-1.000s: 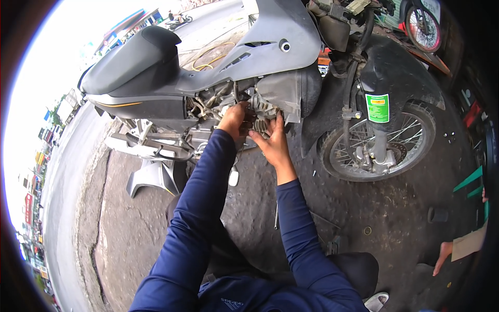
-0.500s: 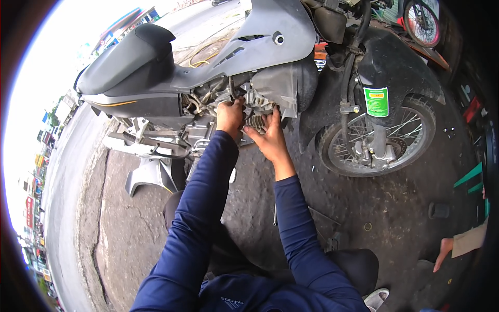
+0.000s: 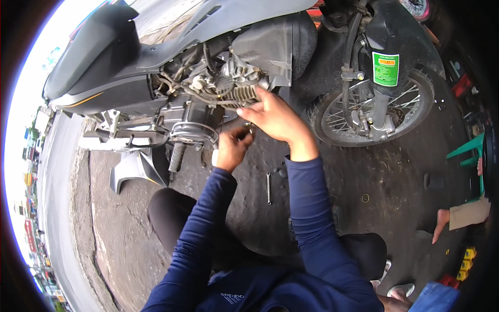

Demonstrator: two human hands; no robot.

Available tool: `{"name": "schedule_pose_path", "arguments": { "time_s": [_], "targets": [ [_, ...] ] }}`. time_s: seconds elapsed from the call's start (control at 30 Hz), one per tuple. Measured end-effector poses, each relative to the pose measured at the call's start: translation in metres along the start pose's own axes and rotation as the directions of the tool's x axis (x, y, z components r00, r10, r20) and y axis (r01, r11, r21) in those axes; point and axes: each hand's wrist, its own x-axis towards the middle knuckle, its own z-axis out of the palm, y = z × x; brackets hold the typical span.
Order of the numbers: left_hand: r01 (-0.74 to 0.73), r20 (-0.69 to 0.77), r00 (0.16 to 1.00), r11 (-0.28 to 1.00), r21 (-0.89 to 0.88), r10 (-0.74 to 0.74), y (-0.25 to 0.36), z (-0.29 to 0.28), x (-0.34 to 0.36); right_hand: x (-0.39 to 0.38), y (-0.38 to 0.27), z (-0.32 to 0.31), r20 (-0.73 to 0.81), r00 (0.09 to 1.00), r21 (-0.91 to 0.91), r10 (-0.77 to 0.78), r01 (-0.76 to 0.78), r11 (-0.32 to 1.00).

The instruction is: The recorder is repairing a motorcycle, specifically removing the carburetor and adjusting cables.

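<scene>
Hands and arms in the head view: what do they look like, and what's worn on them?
The left hand and right hand are both bare, with no gloves visible. Long navy-blue sleeves of smooth, plain-looking fabric, creased along their length, cover the arms and end near the wrists. No cables show.

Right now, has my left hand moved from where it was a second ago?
Yes. Judged against the motorcycle's finned cylinder, your left hand has drawn back toward your body, from beside the fins to below them in the view.
</scene>
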Motion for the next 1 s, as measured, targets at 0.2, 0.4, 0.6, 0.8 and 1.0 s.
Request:
{"name": "schedule_pose_path", "arguments": {
  "time_s": [0.2,0.4,0.6,0.8,1.0],
  "targets": [
    [0.030,0.229,0.964,0.907,0.421,-0.138,-0.162,0.024,-0.013,-0.053,0.058,-0.056,0.439,0.788,0.037,0.432,-0.496,0.867],
    [0.074,0.140,0.972,0.808,0.585,-0.191,-0.172,0.061,0.003,-0.164,0.261,0.014,-0.427,0.711,-0.712,0.558,-0.645,0.278],
    [0.221,0.370,0.928,0.877,-0.427,-0.054,-0.011,0.047,0.013,-0.155,0.270,0.095,-0.115,0.947,-0.846,0.299,-0.252,0.471],
    [-0.056,-0.048,0.998,0.660,-0.749,0.031,0.040,0.016,0.024,-0.124,0.236,0.079,0.012,0.939,-0.870,0.344,-0.160,0.466],
    [0.011,0.030,0.999,0.674,-0.738,0.016,0.072,0.010,0.055,-0.157,0.015,-0.055,-0.041,0.914,-0.907,0.405,-0.204,0.368]
  ]
}}
